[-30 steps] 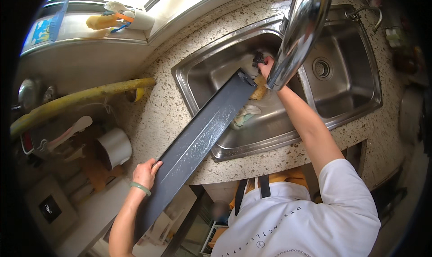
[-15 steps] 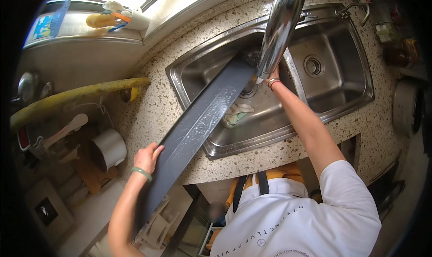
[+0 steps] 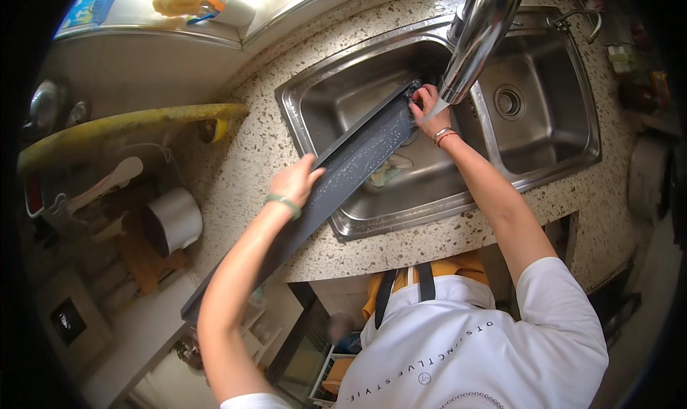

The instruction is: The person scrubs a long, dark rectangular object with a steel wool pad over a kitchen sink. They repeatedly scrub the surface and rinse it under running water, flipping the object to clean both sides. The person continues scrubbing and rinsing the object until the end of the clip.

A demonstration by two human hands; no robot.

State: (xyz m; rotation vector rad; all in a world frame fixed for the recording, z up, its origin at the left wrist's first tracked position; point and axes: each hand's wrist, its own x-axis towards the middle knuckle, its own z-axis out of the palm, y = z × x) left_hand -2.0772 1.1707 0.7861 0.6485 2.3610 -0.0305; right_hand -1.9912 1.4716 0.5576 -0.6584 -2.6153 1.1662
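A long dark grey panel (image 3: pixel 358 162) with a raised edge lies slantwise, its far end in the left sink basin and its near end out past the counter. Water drops cover its upper face. My left hand (image 3: pixel 295 181), slightly blurred, is closed around the panel's left edge near the basin rim. Beneath the faucet (image 3: pixel 478 47), my right hand (image 3: pixel 431 114) is closed at the panel's far end, with fingers curled over it. Something dark and glittering lies by those fingertips; I cannot tell whether it is splashing water or a scrubber. A pale cloth (image 3: pixel 390 171) rests in the basin.
The steel double sink (image 3: pixel 429 212) is set in a speckled counter (image 3: pixel 250 166). To the left are a yellow curved pipe or hose (image 3: pixel 136 126), a white pot (image 3: pixel 174 221) and a wooden board. Jars stand at the far right.
My left hand has slid up and right along the panel toward the sink. My right hand, earlier partly hidden behind the faucet, now shows at the panel's end. The panel is tilted differently.
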